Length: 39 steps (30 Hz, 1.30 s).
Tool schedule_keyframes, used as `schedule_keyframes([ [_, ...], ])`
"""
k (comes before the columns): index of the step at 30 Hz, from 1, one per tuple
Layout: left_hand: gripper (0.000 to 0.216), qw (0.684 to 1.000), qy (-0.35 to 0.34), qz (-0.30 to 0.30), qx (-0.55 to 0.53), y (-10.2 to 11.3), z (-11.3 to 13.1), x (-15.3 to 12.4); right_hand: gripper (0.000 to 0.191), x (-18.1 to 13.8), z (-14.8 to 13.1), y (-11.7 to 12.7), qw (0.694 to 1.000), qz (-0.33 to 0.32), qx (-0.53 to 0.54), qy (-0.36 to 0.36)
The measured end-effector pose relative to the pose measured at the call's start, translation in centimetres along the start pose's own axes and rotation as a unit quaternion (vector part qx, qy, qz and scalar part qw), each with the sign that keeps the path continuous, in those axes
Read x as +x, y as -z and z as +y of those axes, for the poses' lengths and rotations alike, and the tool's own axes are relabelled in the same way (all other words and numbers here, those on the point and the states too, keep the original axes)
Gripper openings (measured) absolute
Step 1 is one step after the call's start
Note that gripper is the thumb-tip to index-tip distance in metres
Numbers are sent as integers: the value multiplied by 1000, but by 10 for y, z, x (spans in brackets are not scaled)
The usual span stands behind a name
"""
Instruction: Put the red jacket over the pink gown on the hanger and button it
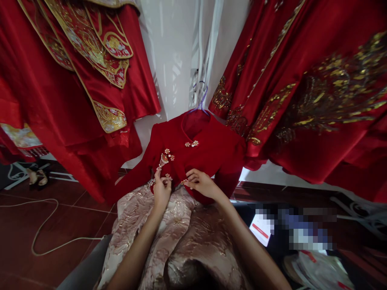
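Observation:
A red jacket [208, 161] hangs in front of me on a purple hanger [200, 105]. Paired flower-shaped jewelled fasteners [191, 143] sit at its neckline, and a jewelled brooch-like ornament with a tassel [165, 158] lies on its chest. My left hand [162, 188] is closed at the jacket's lower front, fingers pinched beside a small flower fastener [168, 176]. On the facing front edge, my right hand [200, 183] pinches a small gold fastener [183, 182] between thumb and fingers. Below the jacket spreads a pinkish-gold brocade skirt [178, 221], partly under my forearms.
Embroidered red gowns hang at left [75, 100] and right [287, 121]. A lit phone [262, 228] lies at my right, near a clear plastic-wrapped bundle [320, 270]. A pale cable [45, 227] curls over the tiled floor; dark shoes [38, 179] stand behind it.

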<state>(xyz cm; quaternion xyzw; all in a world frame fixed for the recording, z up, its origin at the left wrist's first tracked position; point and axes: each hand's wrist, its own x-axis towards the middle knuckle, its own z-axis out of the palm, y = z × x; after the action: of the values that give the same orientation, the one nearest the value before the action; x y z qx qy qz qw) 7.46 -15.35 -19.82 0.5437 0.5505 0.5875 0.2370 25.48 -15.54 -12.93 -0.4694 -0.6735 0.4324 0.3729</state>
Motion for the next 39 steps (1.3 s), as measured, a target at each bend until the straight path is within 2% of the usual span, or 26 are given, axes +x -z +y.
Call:
schedule_keyframes([
  [3,42,998,12,34,-48,5,3,-3,29,1,1,-1,1000,17,-6,9],
  [6,25,998,15,29,-54,9,7,-3,29,2,2,-5,999,30,-9,25],
  [11,23,988,67,-15,-135,12,12,3,31,10,6,-17,998,36,29,52],
  [16,24,973,102,-54,-200,11,15,1,25,18,8,-36,993,93,9,65],
  [25,28,981,83,-92,-152,11,21,-6,12,9,5,-47,982,162,-45,84],
  [39,24,981,88,-95,-147,11,6,-2,12,5,8,-53,979,166,-57,100],
])
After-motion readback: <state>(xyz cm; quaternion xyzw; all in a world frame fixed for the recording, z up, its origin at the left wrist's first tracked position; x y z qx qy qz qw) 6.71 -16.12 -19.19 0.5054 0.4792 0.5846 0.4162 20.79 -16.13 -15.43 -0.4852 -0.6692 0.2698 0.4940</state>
